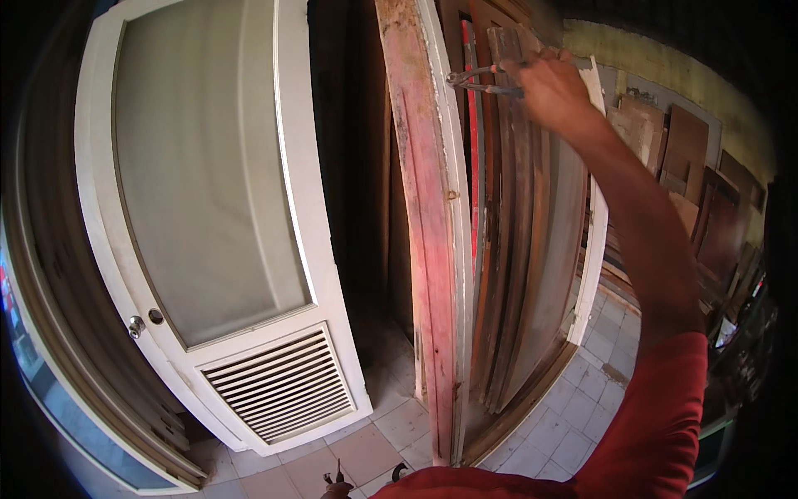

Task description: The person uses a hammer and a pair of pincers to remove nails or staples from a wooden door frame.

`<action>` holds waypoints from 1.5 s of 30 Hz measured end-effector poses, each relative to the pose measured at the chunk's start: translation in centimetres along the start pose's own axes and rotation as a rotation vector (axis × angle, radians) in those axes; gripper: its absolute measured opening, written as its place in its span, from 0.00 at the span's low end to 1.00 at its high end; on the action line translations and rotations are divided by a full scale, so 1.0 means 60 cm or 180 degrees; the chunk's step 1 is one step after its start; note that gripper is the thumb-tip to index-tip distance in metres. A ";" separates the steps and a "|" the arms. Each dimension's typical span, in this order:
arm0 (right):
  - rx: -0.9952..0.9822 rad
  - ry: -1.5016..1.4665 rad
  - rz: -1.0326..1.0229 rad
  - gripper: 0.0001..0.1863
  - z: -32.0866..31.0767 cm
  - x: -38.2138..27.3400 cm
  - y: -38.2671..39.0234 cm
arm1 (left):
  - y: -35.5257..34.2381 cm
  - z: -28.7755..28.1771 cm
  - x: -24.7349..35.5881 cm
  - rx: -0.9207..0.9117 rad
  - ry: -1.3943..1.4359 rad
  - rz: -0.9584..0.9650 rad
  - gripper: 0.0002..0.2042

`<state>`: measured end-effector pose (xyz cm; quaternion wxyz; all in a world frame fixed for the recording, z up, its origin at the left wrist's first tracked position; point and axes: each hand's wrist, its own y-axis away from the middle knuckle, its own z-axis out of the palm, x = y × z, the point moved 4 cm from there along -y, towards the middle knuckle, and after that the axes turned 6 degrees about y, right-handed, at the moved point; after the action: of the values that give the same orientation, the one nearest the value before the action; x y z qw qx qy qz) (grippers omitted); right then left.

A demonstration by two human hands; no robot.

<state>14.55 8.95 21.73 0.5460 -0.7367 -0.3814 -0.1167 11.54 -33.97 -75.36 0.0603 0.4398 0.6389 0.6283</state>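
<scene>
At the upper right my right hand (553, 87) is closed round the handles of a pair of pincers (482, 83). The head of the pincers touches, or nearly touches, the white edge of an upright wooden door frame (428, 216). Worn pink and bare wood shows on the frame's face, and a rusty spot marks its edge lower down. Only a small part of my left hand (337, 491) shows at the bottom edge. Thin dark prongs stick up from it; what they belong to is cut off.
Left of the frame stands a white door (191, 345) with frosted glass, a louvred vent and a knob. Several wooden boards (507, 216) lean upright just right of the frame. More panels (686, 150) rest against the back wall. The floor is tiled (573, 391).
</scene>
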 end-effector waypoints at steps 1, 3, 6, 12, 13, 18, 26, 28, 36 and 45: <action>0.0341 0.0136 0.0068 0.29 0.006 -0.008 0.010 | 0.001 -0.004 -0.002 0.0014 0.0001 0.0007 0.21; 0.0332 0.0102 0.0195 0.29 0.005 -0.026 0.020 | 0.004 -0.005 0.006 0.0015 0.0030 0.0061 0.21; 0.0815 0.0254 0.0255 0.28 0.011 -0.032 0.036 | 0.007 -0.004 0.019 0.0005 0.0079 0.0173 0.21; 0.1876 -0.2535 0.1463 0.13 0.236 -0.115 0.276 | 0.012 0.010 0.026 -0.0024 0.0179 0.0308 0.20; 0.1193 -0.2485 0.1437 0.12 0.250 -0.130 0.311 | 0.016 0.010 0.017 -0.0022 0.0192 0.0269 0.20; -0.0969 -0.4990 0.2061 0.10 0.336 -0.088 0.335 | 0.029 -0.001 -0.017 0.0079 0.0182 0.0054 0.20; -0.0577 -0.6002 0.1783 0.24 0.213 0.017 0.197 | -0.003 0.031 -0.021 0.0051 0.1587 -0.0167 0.19; -0.0692 -0.6098 0.1594 0.25 0.188 0.033 0.186 | 0.013 0.070 0.035 -0.0017 0.2466 0.0137 0.15; 0.0189 -0.2627 -0.0121 0.30 0.141 0.068 0.070 | 0.224 0.144 0.450 -0.0658 0.2491 0.1904 0.26; 0.1109 0.0340 -0.1098 0.28 -0.012 0.033 0.005 | 0.388 0.162 0.760 -0.1069 0.1538 0.3295 0.21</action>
<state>16.27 9.17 22.97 0.6561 -0.5483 -0.4865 -0.1795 1.33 -1.69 -35.72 -0.3322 0.5231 0.2289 0.7508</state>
